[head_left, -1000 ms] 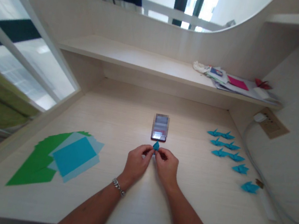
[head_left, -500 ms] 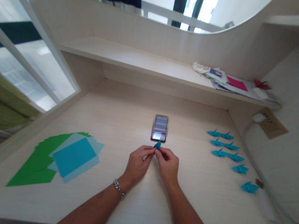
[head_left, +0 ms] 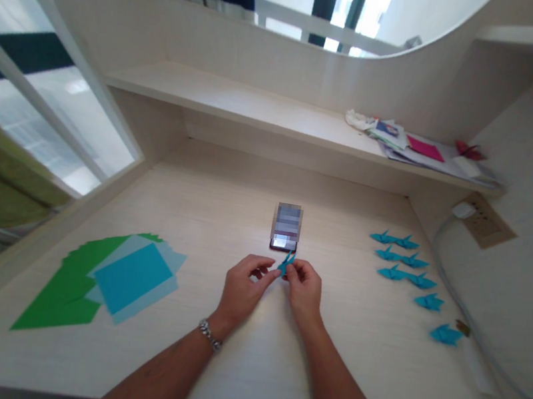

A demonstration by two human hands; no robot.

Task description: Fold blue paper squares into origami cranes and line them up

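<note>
Both of my hands meet over the middle of the pale wooden desk (head_left: 180,361). Between their fingertips is a small, partly folded blue paper piece (head_left: 285,264). My left hand (head_left: 243,288), with a metal bracelet on its wrist, pinches the piece from the left. My right hand (head_left: 303,289) pinches it from the right. Just beyond the fingers lies a phone (head_left: 286,227) with a lit screen.
A fan of green and blue paper sheets (head_left: 117,277) lies at the left. Several finished blue paper cranes (head_left: 405,262) sit in rows at the right. A shelf holds papers and a red crane (head_left: 426,149). A wall socket with a cable (head_left: 476,216) is at the right.
The blue piece has shifted slightly right and tilted, with thin points now sticking up. Both hands moved a little to the right with it, and the left hand's fingers have loosened.
</note>
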